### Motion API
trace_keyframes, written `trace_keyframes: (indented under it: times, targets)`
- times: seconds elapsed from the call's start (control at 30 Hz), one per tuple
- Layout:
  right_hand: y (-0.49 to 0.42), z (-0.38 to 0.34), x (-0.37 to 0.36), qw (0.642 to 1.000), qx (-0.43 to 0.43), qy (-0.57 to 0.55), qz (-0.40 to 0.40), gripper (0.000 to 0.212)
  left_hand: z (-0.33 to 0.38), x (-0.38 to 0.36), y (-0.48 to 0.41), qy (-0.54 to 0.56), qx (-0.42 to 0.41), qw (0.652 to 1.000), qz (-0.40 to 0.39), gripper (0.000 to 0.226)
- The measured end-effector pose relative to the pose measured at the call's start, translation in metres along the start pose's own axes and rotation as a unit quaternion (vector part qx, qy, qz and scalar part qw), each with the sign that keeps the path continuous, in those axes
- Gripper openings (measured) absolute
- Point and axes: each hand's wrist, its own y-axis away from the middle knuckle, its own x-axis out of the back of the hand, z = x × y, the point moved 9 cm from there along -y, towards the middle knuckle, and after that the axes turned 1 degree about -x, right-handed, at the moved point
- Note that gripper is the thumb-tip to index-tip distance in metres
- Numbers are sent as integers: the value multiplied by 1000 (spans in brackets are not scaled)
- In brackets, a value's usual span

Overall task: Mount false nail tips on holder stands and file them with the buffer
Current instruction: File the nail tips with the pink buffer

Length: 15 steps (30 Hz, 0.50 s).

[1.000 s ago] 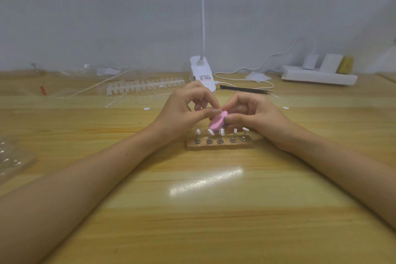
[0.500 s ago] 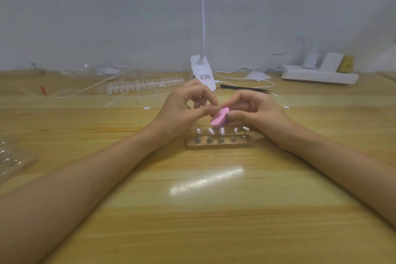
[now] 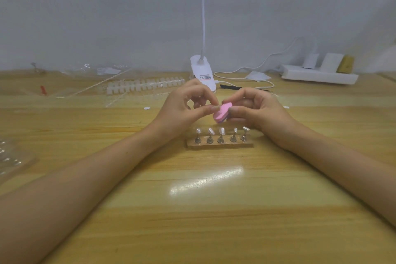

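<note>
- Setting: a pale wooden table [image 3: 214, 210] against a plain grey wall [image 3: 107, 17], seen from the head view; glare streaks the near surface
- Task items: a row of five metal holder stands [image 3: 219, 140] sits on a base strip at table centre, each topped with a pale nail tip [image 3: 221, 130]; the two on the right stand tilted
- Judgement: the rack lies directly below the hands, so a finished tip needs only a short drop to its stand
- Right hand [image 3: 257, 111]: fingers curled, clasping the pink buffer [image 3: 222, 111] from the right, holding it off the table just behind the rack
- Left hand [image 3: 182, 107]: thumb and forefinger pinch at the buffer's left edge; whether a loose tip lies between them is too small to tell
- Judgement: both wrists rest low on the table, which would steady fine filing
- Supplies: a strip of spare tips [image 3: 145, 84] and clear packaging [image 3: 96, 75] lie behind the left hand, within reach; a clear tray [image 3: 12, 158] sits at the left edge
- Other: a white clip lamp [image 3: 202, 73], black tweezers [image 3: 230, 87] and a power strip [image 3: 317, 74] along the back
- Writing: the lamp carries a printed label with a red line; the text cannot be read, and no brand is legible
</note>
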Motion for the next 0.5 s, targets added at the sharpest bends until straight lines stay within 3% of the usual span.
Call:
trace_keyframes:
  times: [0.07,0.17,0.3,0.5]
  targets:
    - [0,2,8,1000,-5,-10,27,21,-1,0,0,3,3,1000,0,5]
    - [1,2,-7,999,6,19,-40,15,1,-1,1,3,1,1000,-6,5]
    - [-2,4,13,998,-3,-30,48,25,-1,0,0,4,12,1000,-3,7]
    - [-1,3,3,1000,-11,6,-2,16,1,-2,1,2,8,1000,-9,4]
